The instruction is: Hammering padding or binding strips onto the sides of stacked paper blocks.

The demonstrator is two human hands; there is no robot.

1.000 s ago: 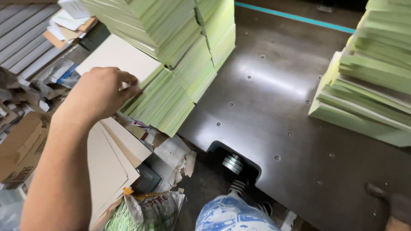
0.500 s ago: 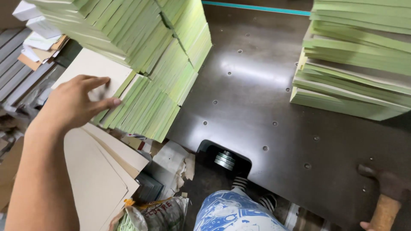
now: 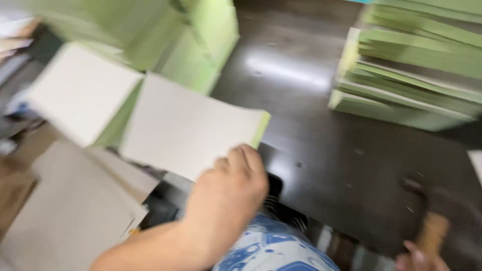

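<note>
Pale card bundle (image 3: 191,128) pinched at its near edge in left hand (image 3: 231,193) grip.

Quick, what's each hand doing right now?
Left hand: closed on a pale sheet bundle.
Right hand: only fingertips in view by a wooden handle; grip cannot be told.

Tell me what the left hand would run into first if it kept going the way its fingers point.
The left hand already grips a pale sheet stack. Straight on, up-left, it would likely meet the green paper stack, though blur leaves depth unclear.
</note>
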